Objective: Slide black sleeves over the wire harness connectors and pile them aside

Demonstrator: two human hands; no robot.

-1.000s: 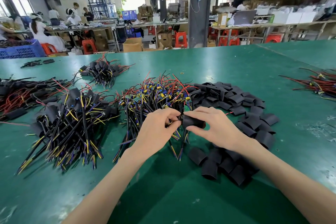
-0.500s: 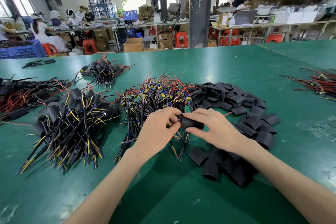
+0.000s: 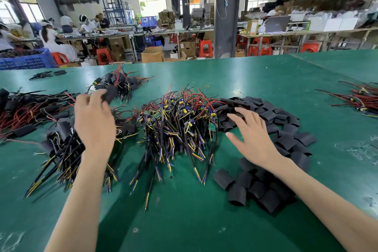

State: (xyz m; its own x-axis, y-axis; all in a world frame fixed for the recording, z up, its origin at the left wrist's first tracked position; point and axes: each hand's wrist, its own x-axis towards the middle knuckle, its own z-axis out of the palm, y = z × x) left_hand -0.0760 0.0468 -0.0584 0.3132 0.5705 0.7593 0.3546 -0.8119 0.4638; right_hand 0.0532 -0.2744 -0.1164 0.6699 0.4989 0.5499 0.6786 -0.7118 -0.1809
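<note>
**Item: sleeved harness** [image 3: 109, 93]. One piece, pinched at the fingertips of the left hand [image 3: 95, 122], which is raised above the near-left heap. The black sleeve is motion-blurred. Its long axis seems to slant up and away to the right, though I cannot tell for certain.

**Hands:** two. The left has its fingers curled on the piece. The right hand [image 3: 252, 139] has its fingers straight and spread and grips nothing. It is over the loose black sleeves [image 3: 286, 129]; I cannot tell whether it touches them.

**Loose black sleeves:** too many to count. They lie in an arc from beside the centre heap round to the near right.

**Harness heaps:** five.
- Centre heap [image 3: 178, 127]: unsleeved, connectors at the far end, wire tips pointing toward the person.
- Near-left heap [image 3: 61, 149]: sleeved, lying on the same near-far axis.
- Far heap [image 3: 118, 84].
- Far-left red-wire heap [image 3: 24, 108].
- Right-edge bundle [image 3: 360, 100], well apart from the others.

**Desk** [image 3: 245, 80]: green. Bare surface runs between the forearms near the person, and from the heaps out to the far edge.
</note>
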